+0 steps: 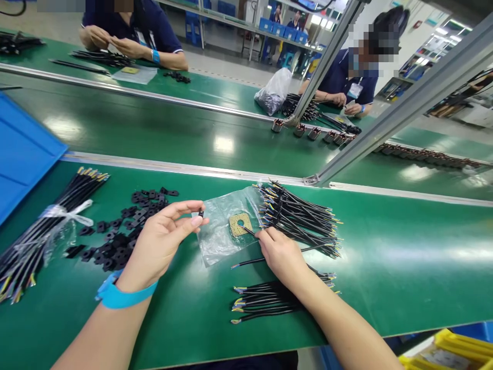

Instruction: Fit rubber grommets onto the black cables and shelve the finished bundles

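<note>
My left hand (pixel 169 234), with a blue wrist strap, pinches a small black plastic piece (pixel 201 213) between thumb and fingertips. My right hand (pixel 279 252) grips a black cable (pixel 250 231), its end reaching over a yellow square sponge (pixel 235 226) with a round hole. That sponge lies on a clear plastic bag (pixel 215 249) between my hands. A heap of similar black pieces (pixel 134 221) is spread behind my left hand. Beyond my right hand lies a pile of short black cables (pixel 304 218) with coloured wire ends. More cables (pixel 265 298) lie in a row below it, partly covered by my right forearm.
A tied cable bundle (pixel 57 216) lies at left near a blue bin (pixel 26 149). A metal rail (pixel 192 168) and slanted post (pixel 385 123) border the green table (pixel 404 257). Wound motor parts (pixel 314 133) line the belt beyond. Two co-workers (pixel 165 36) sit opposite.
</note>
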The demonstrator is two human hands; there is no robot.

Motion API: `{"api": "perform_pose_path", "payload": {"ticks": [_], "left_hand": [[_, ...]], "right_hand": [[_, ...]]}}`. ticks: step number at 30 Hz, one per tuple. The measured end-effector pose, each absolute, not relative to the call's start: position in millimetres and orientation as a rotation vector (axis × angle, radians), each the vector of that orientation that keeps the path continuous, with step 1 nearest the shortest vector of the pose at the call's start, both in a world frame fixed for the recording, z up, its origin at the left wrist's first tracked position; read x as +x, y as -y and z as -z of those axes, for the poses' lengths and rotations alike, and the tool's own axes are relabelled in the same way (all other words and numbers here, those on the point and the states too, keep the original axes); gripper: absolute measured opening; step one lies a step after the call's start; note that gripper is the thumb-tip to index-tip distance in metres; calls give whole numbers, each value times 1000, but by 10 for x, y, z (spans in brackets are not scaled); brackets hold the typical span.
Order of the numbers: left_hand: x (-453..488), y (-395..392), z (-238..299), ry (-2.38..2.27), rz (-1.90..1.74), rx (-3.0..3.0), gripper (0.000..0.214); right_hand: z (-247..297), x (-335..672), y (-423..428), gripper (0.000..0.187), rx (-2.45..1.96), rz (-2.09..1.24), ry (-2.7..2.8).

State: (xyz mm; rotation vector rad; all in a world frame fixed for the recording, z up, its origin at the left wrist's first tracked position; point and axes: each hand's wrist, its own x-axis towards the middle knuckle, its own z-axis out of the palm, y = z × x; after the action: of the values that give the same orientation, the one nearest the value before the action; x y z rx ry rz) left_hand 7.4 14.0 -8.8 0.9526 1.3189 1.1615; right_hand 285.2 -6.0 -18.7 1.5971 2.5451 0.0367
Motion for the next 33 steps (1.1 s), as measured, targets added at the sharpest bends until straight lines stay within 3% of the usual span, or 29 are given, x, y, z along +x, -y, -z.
{"api": "perform_pose_path", "payload": {"ticks": [7, 15, 20, 26, 33], "left_hand": [[118, -155, 89, -1288, -1170, 875, 53], [259, -150, 154, -1156, -1067, 774, 47], [372, -143, 161, -1074, -1049, 590, 49], [463, -114, 135, -952, -1005, 438, 46], [497, -74, 155, -939, -964, 430, 45]], "right_hand": [[143, 2803, 125, 31, 1532, -96, -2507], [283, 2892, 82, 14, 1689, 64, -2725], [238, 2850, 107, 13, 1842, 250, -3191], [160, 2761, 157, 26, 1774, 202, -3530], [163, 2769, 186, 27, 1711, 115, -3488]]}}
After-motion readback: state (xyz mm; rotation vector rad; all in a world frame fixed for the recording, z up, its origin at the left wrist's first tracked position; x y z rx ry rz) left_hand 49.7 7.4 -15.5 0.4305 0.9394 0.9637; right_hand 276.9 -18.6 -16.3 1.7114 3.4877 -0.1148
